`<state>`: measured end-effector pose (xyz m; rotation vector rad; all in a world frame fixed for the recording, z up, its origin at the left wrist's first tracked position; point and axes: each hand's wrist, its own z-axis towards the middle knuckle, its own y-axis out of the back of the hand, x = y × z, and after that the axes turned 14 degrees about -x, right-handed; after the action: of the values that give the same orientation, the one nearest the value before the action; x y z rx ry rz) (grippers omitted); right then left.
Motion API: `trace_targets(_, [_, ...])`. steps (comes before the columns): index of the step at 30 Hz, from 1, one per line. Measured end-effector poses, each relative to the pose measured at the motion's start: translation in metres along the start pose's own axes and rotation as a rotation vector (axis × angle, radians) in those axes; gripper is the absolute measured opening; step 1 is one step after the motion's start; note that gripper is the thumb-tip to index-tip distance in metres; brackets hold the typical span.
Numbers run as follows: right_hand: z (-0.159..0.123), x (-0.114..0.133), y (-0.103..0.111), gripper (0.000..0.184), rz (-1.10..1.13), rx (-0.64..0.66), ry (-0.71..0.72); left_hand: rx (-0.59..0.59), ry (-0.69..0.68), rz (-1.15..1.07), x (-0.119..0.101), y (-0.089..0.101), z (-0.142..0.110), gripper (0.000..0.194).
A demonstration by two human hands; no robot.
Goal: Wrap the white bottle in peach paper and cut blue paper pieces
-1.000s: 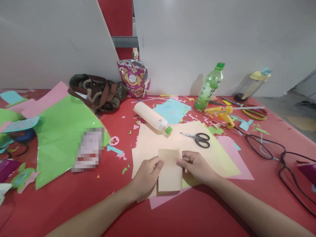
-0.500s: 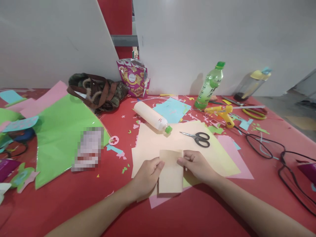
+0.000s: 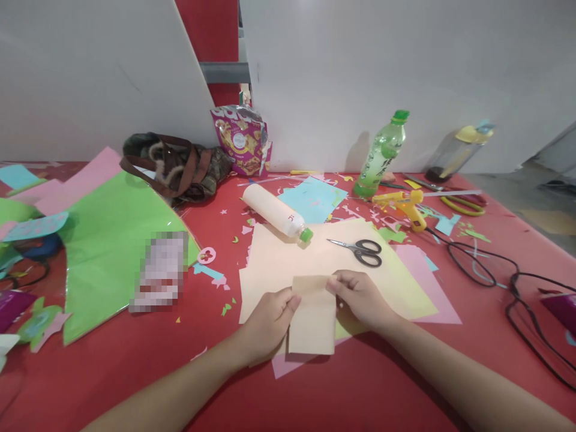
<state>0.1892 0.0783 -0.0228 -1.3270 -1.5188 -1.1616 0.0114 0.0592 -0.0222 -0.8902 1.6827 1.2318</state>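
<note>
A small cream paper piece (image 3: pixel 312 321), looking folded, is held up between my two hands. My left hand (image 3: pixel 270 321) pinches its left edge, thumb in front. At the upper right corner, my right hand (image 3: pixel 360 297) grips it between thumb and fingers. Beneath lie larger cream sheets (image 3: pixel 279 264) stacked over yellow and pink paper (image 3: pixel 434 294). On the stack, black-handled scissors (image 3: pixel 360 249) rest with blades slightly apart, pointing left. A bottle wrapped in cream paper (image 3: pixel 274 211), with a green cap, lies on its side beyond my hands.
A yellow glue gun (image 3: pixel 407 207) and its black cable (image 3: pixel 477 255) lie at right. Behind stand a green bottle (image 3: pixel 382 153), a clear tumbler (image 3: pixel 461 153) and a purple snack bag (image 3: pixel 240 141). Green sheets (image 3: pixel 117 234), a camouflage bag (image 3: pixel 180 168) and paper scraps spread left.
My right hand has shifted slightly, its thumb now further in over the paper's upper right corner. The paper's top edge tilts a little differently. My left hand stays nearly still.
</note>
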Motion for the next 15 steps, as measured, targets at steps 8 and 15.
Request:
trace_targets(8, [0.0014,-0.0007,-0.0002,0.023,0.031,-0.041,-0.006,-0.006,0.004,0.042,0.0,0.0002,-0.0003,0.032])
trace_targets(15, [-0.0015,-0.0039,0.0007,0.027,-0.12,-0.105,0.139,0.016,0.058,-0.096,0.0001,0.0006,-0.0016,0.035])
